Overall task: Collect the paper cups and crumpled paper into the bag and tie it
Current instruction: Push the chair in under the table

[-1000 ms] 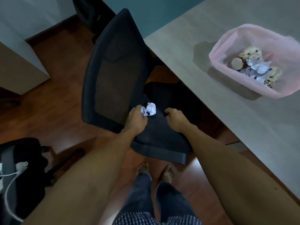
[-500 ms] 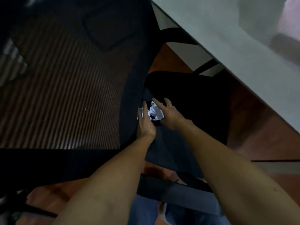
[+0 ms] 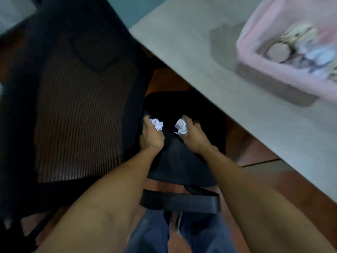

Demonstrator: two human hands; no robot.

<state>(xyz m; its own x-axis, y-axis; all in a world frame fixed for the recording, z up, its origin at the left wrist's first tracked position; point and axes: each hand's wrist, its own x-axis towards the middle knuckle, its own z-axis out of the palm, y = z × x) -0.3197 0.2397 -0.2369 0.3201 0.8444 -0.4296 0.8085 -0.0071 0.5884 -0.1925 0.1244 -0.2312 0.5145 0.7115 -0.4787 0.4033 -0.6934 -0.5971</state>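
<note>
Both my hands are down over the black chair seat (image 3: 175, 161), each with one wad. My left hand (image 3: 151, 136) has its fingers (image 3: 145, 119) curled round a crumpled paper (image 3: 158, 124); my right hand (image 3: 193, 137) is clenched on a second crumpled paper (image 3: 181, 127). The pink bag (image 3: 255, 24) sits on the counter (image 3: 200, 52), well apart from my hands, up and to the right, its mouth open.

Risks noted:
- Each wad is pinched at its edge, much of it showing beyond the fingers; a loose pinch could drop one onto the seat or the floor (image 3: 246, 147) under the counter.
- The bag's walls are thin and slack (nothing holds the rim up); a careless toss could fold the mouth shut or tip it.
- The counter edge lies between hands and bag; a hand lifting too soon could catch it.

Not established:
- The bag is blurred and cut off at the right edge. One paper cup (image 3: 278, 52) shows on its side among pale paper; a full count is not possible.
- Whether further scraps lie on the dark seat, I cannot tell.
</note>
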